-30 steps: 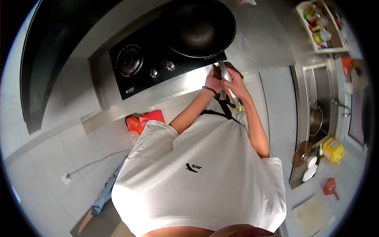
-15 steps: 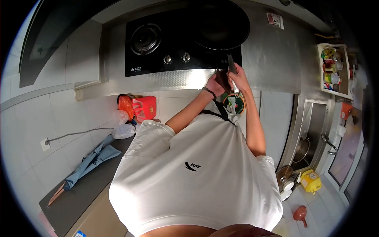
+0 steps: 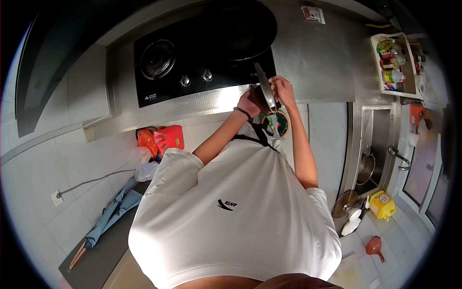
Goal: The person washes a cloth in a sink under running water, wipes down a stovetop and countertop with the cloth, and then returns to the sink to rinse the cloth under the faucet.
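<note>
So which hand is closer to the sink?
Right. The right hand is on the side toward the sink; the left hand is farther off, beyond the right one.

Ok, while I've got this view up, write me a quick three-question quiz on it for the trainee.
1. True or false: the large round black wok is over the right side of the black glass stove.
2. How many silver metal knobs show on the stove?
3. The hand touching the dark brown item, with a dark beaded bracelet at its wrist, is: A, right; B, left.

Key: 1, true. 2, two. 3, B, the left hand.
</note>
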Motion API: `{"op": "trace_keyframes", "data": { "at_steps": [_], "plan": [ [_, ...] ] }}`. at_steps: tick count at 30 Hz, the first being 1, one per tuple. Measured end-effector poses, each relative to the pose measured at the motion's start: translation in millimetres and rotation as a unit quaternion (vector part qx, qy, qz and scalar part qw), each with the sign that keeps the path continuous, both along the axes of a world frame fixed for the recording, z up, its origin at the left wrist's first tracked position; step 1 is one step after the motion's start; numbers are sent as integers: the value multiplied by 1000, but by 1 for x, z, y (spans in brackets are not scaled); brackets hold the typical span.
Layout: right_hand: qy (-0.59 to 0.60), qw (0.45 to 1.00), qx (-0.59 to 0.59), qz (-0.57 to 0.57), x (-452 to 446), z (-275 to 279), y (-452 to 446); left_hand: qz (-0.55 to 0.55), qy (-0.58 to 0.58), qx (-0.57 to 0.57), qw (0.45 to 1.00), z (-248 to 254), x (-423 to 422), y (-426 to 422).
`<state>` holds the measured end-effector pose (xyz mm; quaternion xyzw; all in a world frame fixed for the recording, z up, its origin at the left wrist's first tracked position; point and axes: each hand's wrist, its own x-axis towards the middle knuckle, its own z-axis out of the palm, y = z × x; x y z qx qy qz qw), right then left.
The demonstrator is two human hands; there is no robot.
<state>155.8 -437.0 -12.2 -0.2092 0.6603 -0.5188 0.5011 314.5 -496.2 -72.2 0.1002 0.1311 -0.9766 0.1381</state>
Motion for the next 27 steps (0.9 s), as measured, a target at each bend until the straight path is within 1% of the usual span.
{"op": "trace_keyframes", "data": {
  "at_steps": [1,2,3,4,5,6,7,9,12,16,18,21,24,27],
  "plan": [
    [1,1000,1,-2,-11,-13,7,-24,-146,32,988,12,2,-1],
    [169,984,41,-35,-23,-39,15,-13,-151,41,988,-2,6,1],
    [332,938,80,-65,-34,-63,21,-15,-151,43,988,-10,9,2],
    [333,937,81,-65,-46,-81,26,-19,-141,28,989,-16,12,2],
    [406,909,68,-71,-57,-97,29,-23,-131,12,991,-18,13,1],
    [477,874,54,-77,-65,-106,27,-25,-149,24,988,-8,13,1],
    [477,874,54,-77,-69,-104,21,-24,-149,24,988,-6,13,1],
    [507,857,52,-69,-75,-100,12,-26,-191,21,981,-2,14,2],
    [502,860,76,-46,-81,-106,-3,-16,-177,11,984,-4,18,2],
    [507,858,72,-33,-84,-116,-13,-17,-189,13,982,-6,21,0],
    [553,829,81,-31,-83,-116,-16,-16,-177,11,984,-11,24,0],
    [543,834,89,-32,-79,-112,-16,-25,-177,-18,984,-23,28,1],
    [541,837,80,-30,-79,-109,-16,-26,-195,4,980,-15,29,-1],
    [552,830,73,-23,-78,-106,-16,-33,-203,-2,979,-11,28,-3]
  ]
}}
